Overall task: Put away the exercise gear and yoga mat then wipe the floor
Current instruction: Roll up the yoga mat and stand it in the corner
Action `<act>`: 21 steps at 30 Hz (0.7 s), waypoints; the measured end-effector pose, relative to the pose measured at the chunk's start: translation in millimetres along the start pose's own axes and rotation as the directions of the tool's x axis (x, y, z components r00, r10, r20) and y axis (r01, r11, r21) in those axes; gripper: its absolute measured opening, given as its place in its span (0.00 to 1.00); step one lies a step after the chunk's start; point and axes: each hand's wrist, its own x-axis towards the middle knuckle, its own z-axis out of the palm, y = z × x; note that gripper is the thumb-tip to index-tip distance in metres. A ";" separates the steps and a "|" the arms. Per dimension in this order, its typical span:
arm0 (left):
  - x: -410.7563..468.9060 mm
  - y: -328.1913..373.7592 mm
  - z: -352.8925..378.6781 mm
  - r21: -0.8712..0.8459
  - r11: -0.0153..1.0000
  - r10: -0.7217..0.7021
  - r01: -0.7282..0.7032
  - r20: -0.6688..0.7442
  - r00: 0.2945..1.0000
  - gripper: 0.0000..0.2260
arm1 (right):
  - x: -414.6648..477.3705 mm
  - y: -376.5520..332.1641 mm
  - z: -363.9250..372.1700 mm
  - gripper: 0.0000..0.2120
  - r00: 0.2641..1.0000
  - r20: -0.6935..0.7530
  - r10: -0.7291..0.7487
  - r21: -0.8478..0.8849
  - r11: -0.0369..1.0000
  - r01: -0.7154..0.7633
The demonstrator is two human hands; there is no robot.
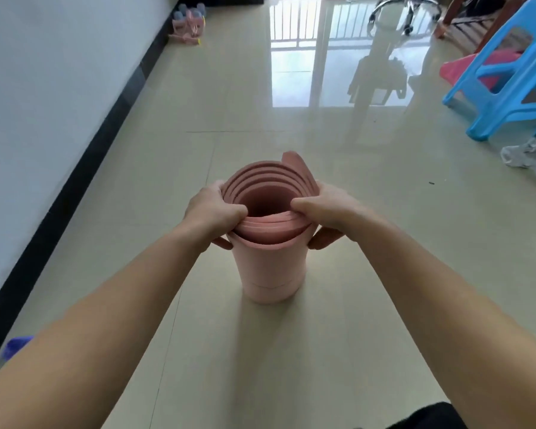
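Item: yoga mat [270, 267], pink, rolled into a loose tube.
Position: stands on end on the floor [260, 103], mid-room, directly ahead of the person.
Long axis: upright, with the open end facing up and the base flat on the tile.
Hollow of roll: open at the top, showing about five coiled layers in a darker, dusty pink.
Outer face: paler pink and smooth, with a faint seam line near the base.
Loose end: the outer edge rises above the rim at the far right side, curling away from the coil.
Left grip [214, 212]: closed on the rim's left side, with fingers curled over the layers and the thumb under on the outer wall.
Right grip [325, 209]: closed on the rim's right side in the same way, pinching the layers.
Far left, by the wall [44, 88]: pink and blue-grey gear [189, 23], too blurred to tell apart.
Skirting [84, 168]: black band along the wall's foot.
Right side: blue stool [505, 75], with a pink stool [464, 69] just behind it.
Near the stool: crumpled white bag [529, 154] on the floor.
Far end: chrome chair base [406, 7].
Near left corner: purple item [16, 346], partly hidden by the forearm.
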 end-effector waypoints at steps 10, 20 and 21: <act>-148.3 159.1 -115.7 -0.120 0.993 0.000 -0.003 -0.023 1.000 0.22 | -201.8 -142.9 -89.6 0.28 0.989 -0.039 -0.141 -0.113 0.984 0.136; -256.7 307.7 -202.2 -0.092 0.955 0.274 -0.280 -0.075 0.959 0.16 | -339.7 -259.6 -178.6 0.24 0.963 -0.139 -0.232 -0.139 0.967 0.213; -252.2 317.5 -200.3 -0.095 0.950 0.289 -0.296 -0.079 0.954 0.15 | -335.3 -260.9 -187.0 0.23 0.958 -0.152 -0.241 -0.142 0.965 0.221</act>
